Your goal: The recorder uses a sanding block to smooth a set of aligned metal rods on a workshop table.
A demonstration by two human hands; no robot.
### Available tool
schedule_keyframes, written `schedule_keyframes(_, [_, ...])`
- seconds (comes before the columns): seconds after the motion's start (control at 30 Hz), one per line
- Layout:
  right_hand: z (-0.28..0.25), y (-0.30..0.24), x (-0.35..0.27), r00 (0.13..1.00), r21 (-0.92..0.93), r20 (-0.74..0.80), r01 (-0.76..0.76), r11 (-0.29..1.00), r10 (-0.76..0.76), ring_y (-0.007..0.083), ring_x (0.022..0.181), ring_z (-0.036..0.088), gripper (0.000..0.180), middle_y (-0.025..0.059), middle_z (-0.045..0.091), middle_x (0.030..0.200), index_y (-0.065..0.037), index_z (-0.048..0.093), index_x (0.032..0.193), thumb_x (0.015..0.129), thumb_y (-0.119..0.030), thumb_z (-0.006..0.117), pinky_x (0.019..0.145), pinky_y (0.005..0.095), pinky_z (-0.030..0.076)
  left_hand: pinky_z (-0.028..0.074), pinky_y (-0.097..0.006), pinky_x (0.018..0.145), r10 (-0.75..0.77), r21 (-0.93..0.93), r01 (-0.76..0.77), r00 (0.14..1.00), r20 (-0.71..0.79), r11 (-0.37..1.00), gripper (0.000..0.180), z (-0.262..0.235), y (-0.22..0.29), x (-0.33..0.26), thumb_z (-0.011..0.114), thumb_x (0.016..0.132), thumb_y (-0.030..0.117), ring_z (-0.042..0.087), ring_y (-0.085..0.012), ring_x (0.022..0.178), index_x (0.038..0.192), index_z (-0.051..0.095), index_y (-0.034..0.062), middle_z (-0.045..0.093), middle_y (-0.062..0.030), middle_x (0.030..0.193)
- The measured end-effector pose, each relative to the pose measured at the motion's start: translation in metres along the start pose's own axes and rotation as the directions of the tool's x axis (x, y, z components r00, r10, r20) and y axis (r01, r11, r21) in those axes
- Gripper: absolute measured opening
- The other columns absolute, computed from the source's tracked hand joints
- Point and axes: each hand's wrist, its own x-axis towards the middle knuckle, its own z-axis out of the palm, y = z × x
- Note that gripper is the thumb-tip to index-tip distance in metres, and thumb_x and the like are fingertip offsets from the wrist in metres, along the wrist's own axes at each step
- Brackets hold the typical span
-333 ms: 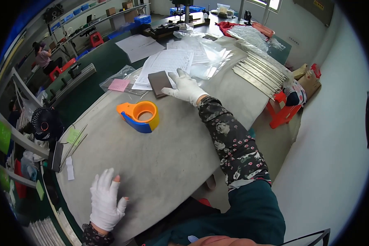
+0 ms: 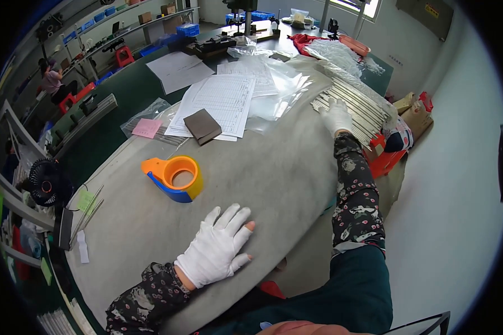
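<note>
My left hand (image 2: 218, 247), in a white glove with bare thumb and fingertip showing, is spread over the grey sheet covering the table and holds nothing. On the right, my right hand (image 2: 336, 115), also gloved in white, reaches far forward to the left edge of a row of thin silvery metal rods (image 2: 360, 111). Its fingers stretch out over the rod ends; whether they press on a rod is too small to tell. Between the hands and the papers lie a brown-grey block (image 2: 203, 126) and an orange, blue and yellow tape dispenser (image 2: 179, 177).
Printed sheets (image 2: 218, 103) and clear plastic bags (image 2: 285, 84) lie at the back, with a pink note (image 2: 147, 128) beside them. A small black fan (image 2: 47, 181) and loose rods (image 2: 89, 215) are at left. A red stool (image 2: 387, 162) stands at right; a person (image 2: 53, 81) sits far off.
My right hand has left the brown-grey block and moved right to the metal rods. My left hand has moved right and forward over the sheet. The view has shifted slightly.
</note>
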Motion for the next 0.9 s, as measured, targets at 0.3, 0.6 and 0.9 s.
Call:
schedule_keyframes(0.3, [0.042, 0.126, 0.057, 0.978, -0.164, -0.005, -0.209, 0.964, 0.211, 0.0293, 0.129, 0.041, 0.047, 0.0154, 0.048, 0.135, -0.005, 0.055, 0.122, 0.088, -0.036, 0.045, 0.105, 0.046, 0.034, 0.025, -0.06, 0.104, -0.038, 0.004, 0.038, 0.99, 0.136, 0.999, 0.069, 0.026, -0.006, 0.025, 0.056, 0.082, 0.052, 0.034, -0.04, 0.13, 0.135, 0.044, 0.0086, 0.036, -0.0217, 0.141])
schedule_keyframes(0.6, [0.016, 0.084, 0.084, 0.95, -0.2, 0.075, -0.283, 0.938, 0.303, 0.0307, 0.107, 0.06, 0.072, 0.0189, 0.063, 0.112, -0.001, 0.067, 0.105, 0.074, -0.066, 0.059, 0.088, 0.0409, 0.049, 0.027, -0.06, 0.102, -0.085, -0.014, 0.091, 0.971, 0.223, 0.996, 0.066, 0.02, -0.003, 0.029, 0.055, 0.084, 0.051, 0.036, -0.0381, 0.13, 0.136, 0.045, 0.0104, 0.038, -0.0203, 0.141])
schedule_keyframes(0.9, [0.014, 0.081, 0.064, 0.933, -0.186, 0.189, -0.273, 0.944, 0.307, 0.032, 0.105, 0.062, 0.076, 0.0182, 0.064, 0.113, -0.004, 0.066, 0.109, 0.074, -0.071, 0.053, 0.088, 0.0417, 0.049, 0.027, -0.06, 0.103, -0.082, -0.014, 0.086, 0.978, 0.193, 0.996, 0.066, 0.024, -0.001, 0.025, 0.054, 0.085, 0.051, 0.035, -0.0392, 0.13, 0.136, 0.045, 0.0103, 0.037, -0.0209, 0.142])
